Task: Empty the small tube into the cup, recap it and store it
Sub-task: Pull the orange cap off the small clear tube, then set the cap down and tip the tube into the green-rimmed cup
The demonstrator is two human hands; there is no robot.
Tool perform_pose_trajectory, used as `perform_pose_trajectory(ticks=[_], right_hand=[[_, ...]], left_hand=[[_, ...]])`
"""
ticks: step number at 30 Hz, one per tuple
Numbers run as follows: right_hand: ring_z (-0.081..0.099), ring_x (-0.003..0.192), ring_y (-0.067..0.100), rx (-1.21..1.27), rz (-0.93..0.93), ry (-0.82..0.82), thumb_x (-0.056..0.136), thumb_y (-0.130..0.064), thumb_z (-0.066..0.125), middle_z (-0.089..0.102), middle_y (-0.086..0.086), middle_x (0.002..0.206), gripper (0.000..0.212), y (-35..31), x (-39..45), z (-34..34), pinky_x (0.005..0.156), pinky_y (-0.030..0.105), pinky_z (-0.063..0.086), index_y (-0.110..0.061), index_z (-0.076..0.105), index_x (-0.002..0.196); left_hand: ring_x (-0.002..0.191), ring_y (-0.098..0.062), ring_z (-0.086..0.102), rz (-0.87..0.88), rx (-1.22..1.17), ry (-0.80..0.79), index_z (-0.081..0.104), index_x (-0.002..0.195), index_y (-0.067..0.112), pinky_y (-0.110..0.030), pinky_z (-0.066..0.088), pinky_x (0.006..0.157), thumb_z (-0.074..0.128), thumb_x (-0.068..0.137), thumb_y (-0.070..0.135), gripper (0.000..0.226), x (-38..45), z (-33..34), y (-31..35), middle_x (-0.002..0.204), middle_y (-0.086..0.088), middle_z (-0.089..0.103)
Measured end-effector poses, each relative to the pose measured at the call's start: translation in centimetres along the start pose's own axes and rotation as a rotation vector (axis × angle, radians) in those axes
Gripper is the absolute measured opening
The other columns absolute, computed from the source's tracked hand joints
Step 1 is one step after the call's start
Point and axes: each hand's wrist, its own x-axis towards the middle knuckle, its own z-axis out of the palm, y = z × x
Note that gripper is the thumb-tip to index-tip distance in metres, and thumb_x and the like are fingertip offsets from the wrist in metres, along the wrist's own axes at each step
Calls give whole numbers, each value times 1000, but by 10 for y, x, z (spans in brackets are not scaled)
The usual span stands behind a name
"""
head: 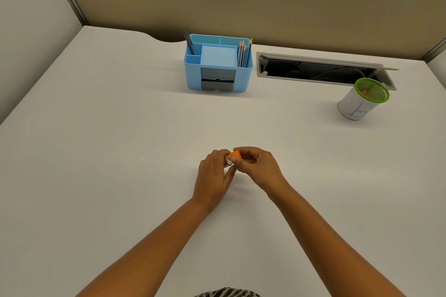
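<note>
A small clear tube [228,160] sits between both hands over the middle of the white desk [120,152]. My left hand [212,176] wraps the tube's body, which is mostly hidden. My right hand [257,164] pinches its orange cap [235,155] at the tube's top end. Whether the cap is on or off the tube I cannot tell. The cup [362,100], white with a green mesh rim and a blue letter B, stands at the far right with small orange bits inside.
A blue desk organiser [218,77] with a pen, pencils and a notepad stands at the back centre. An open cable slot [321,71] with a raised lid lies behind the cup. Partition walls close the desk at the back and left.
</note>
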Motion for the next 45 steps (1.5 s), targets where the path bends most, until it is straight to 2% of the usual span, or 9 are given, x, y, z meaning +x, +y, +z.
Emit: perform_pose_trajectory(ticks=[5,10,13,16,22,31,38,41,45], right_hand=[[64,91,13,62,61,35,79,-19,71,66,-6,96,25,2,5,-10,84,32,54,-25,60,101],[58,88,9,-70,-10,56,85,-20,63,59,-6,101,38,14,9,-10,70,17,43,-31,54,120],[58,91,11,-115,-63,121,85,-22,65,62,-2,107,21,24,12,-4,70,8,42,-24,62,106],[59,82,6,-75,-63,201,81,-22,70,64,-6,93,15,35,13,0,63,1,43,-23,60,93],[61,84,7,-159,-176,227,79,-19,72,65,-4,89,15,55,14,8,76,13,48,-20,59,87],[56,79,-1,-302,-241,242,83,-21,69,57,-12,87,18,65,13,12,71,0,41,-27,54,91],[53,94,-1,-235,-214,265,79,-32,71,55,-16,105,38,70,9,12,85,10,41,-21,55,112],[54,98,-1,-241,-276,282,85,-25,65,55,-16,107,30,65,5,13,92,17,44,-21,57,113],[56,98,-6,-144,-280,291,87,-19,63,57,-19,103,24,52,-5,17,85,3,42,-25,57,109]], left_hand=[[85,-19,53,-74,13,16,48,108,9,-34,43,79,44,87,30,31,0,-3,-5,98,-9,58],[90,-15,50,-107,7,21,46,114,9,-27,36,84,43,87,29,34,0,-3,-7,105,-9,58],[90,-12,48,-106,1,23,46,114,10,-26,34,85,42,87,29,33,1,-3,-6,107,-8,58],[90,-12,48,-100,-28,21,45,114,12,-29,39,84,41,88,29,32,2,-3,-4,106,-6,57],[89,-11,49,-99,-57,27,45,113,13,-32,43,84,42,89,27,28,2,-2,-1,104,-2,56],[98,-19,55,-98,-49,-15,45,116,13,-35,47,88,47,91,20,25,6,-1,0,109,-4,60],[101,-18,55,-107,-51,-25,44,117,12,-27,44,88,46,92,20,27,10,-1,4,112,-6,59],[105,-18,55,-108,-65,-40,44,119,12,-28,45,91,44,92,21,28,13,0,7,116,-7,59],[118,-17,50,-118,-109,-61,40,127,16,-28,41,99,41,93,22,34,16,1,13,130,-5,53]])
